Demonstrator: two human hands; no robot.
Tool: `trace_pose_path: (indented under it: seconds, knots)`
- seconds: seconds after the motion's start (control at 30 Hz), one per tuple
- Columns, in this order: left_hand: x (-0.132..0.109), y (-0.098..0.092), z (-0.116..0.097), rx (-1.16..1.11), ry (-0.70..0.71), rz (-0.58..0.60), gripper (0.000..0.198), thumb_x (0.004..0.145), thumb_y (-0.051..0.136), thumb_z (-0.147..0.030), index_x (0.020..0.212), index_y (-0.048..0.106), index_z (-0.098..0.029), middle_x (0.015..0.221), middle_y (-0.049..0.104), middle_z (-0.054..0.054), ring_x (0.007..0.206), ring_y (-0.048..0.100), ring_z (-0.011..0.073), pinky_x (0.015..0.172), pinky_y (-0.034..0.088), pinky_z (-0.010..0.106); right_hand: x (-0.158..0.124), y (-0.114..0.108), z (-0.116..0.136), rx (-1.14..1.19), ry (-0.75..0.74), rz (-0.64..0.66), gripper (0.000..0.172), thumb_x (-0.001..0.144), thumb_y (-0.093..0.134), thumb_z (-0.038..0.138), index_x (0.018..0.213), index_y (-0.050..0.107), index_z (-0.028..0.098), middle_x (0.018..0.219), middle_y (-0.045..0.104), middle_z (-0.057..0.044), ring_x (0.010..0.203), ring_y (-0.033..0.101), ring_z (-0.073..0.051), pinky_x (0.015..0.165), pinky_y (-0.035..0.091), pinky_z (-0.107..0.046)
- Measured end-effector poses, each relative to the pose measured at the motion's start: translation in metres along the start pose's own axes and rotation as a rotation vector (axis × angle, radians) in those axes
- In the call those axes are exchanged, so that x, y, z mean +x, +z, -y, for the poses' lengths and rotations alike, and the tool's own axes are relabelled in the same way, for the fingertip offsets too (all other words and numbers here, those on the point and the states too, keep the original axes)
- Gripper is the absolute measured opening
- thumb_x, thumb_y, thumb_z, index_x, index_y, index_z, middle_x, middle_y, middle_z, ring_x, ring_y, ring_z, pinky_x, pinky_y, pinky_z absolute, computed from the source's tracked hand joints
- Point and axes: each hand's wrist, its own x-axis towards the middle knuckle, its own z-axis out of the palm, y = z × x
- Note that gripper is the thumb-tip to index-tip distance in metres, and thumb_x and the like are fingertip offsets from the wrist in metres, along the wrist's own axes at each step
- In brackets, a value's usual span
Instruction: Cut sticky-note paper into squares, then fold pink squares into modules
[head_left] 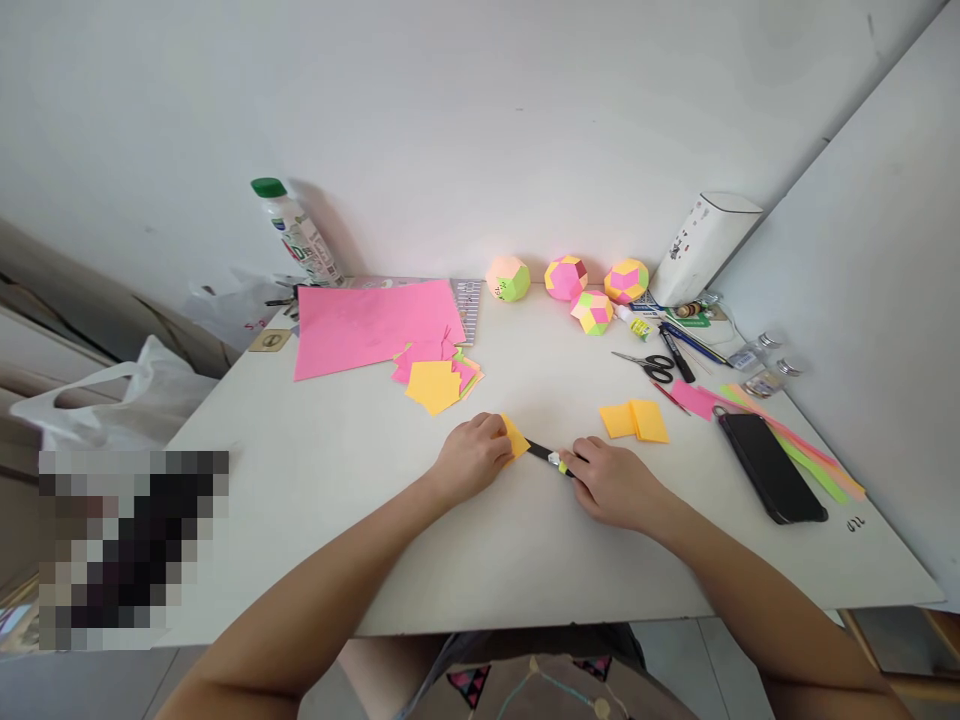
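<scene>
My left hand (pixel 474 460) is closed on a small piece of yellow-orange paper (pixel 515 438), with fingertips pressed over its left side near the tabletop. In my right hand (pixel 611 480) is a utility knife (pixel 556 460) with a dark blade. The blade points left, and its tip meets the paper's right edge; whether it lies under or inside a fold I cannot tell. Two folded yellow-orange papers (pixel 634 421) lie beyond my right hand. A pile of cut paper shapes (pixel 435 387), with a yellow-orange pentagon on top, lies beyond my left hand.
Several coloured paper balls (pixel 566 278) stand by the wall. Scissors (pixel 646 367), a glue bottle (pixel 634 322), a black phone (pixel 772 468) and paper strips (pixel 814 455) lie to the right. At the back left are a large pink sheet (pixel 375 318) and a green-capped bottle (pixel 300 235).
</scene>
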Motion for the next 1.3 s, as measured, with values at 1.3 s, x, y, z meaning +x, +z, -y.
trace_pose_path:
  seconds: [1.3]
  knots:
    - [-0.005, -0.005, -0.003, 0.023, -0.061, 0.012, 0.026, 0.089, 0.045, -0.022, 0.068, 0.060, -0.019, 0.081, 0.060, 0.005, 0.077, 0.054, 0.0164, 0.047, 0.029, 0.023, 0.035, 0.009, -0.002, 0.007, 0.010, -0.118, 0.039, 0.088, 0.042, 0.015, 0.125, 0.052, 0.010, 0.109, 0.059, -0.015, 0.096, 0.051, -0.025, 0.067, 0.046, -0.032]
